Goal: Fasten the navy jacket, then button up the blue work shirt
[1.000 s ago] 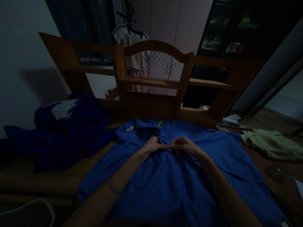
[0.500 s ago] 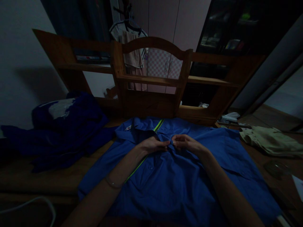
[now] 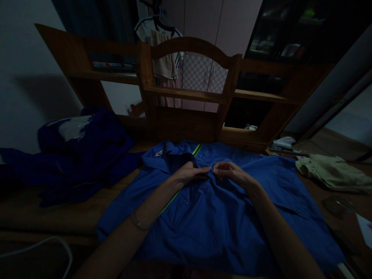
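A blue shirt point(image 3: 232, 224) with bright yellow-green trim lies spread over the wooden surface, its collar at the far end. At its front opening, my left hand point(image 3: 188, 172) pinches the cloth, thumb stretched along the top and the other fingers partly under the fabric. Close beside it, my right hand point(image 3: 231, 171) has thumb and fingertips pressed together on the shirt's edge. A small button seems to lie between the two sets of fingertips, but it is too dark to be sure. Another button point(image 3: 186, 202) shows lower on the front.
A dark blue garment point(image 3: 87, 155) is heaped on the left. Behind the shirt rises a wooden shelf frame point(image 3: 186, 93). Folded pale cloth point(image 3: 331, 170) and a clear glass dish point(image 3: 338, 204) lie on the right. A white cable point(image 3: 58, 240) loops at the lower left.
Both hands stay at the same spot on the shirt front, with the fingertips slightly shifted. The camera view has tilted a little downward.
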Action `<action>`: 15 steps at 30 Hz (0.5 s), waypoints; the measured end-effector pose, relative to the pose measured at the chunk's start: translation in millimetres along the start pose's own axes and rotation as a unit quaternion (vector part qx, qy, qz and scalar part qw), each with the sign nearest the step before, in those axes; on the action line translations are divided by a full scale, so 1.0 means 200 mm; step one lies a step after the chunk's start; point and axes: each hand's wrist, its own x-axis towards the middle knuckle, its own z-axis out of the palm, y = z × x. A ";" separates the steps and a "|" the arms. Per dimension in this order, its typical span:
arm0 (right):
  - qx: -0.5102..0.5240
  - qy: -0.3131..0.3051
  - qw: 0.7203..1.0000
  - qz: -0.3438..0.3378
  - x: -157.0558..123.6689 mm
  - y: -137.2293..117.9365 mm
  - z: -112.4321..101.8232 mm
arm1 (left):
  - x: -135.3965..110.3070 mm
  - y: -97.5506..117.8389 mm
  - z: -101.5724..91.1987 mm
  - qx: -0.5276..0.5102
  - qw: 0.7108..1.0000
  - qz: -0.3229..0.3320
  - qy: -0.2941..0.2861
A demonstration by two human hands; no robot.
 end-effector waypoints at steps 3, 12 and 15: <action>-0.022 0.007 1.000 0.004 0.00 0.01 0.00 | -0.02 0.01 0.02 0.014 0.999 0.001 0.036; -0.052 0.002 0.998 0.037 0.04 0.05 0.00 | -0.01 0.00 0.02 0.240 0.965 0.065 0.084; -0.044 0.017 0.998 0.051 0.05 0.07 -0.01 | 0.02 -0.04 0.01 0.313 0.932 0.135 0.125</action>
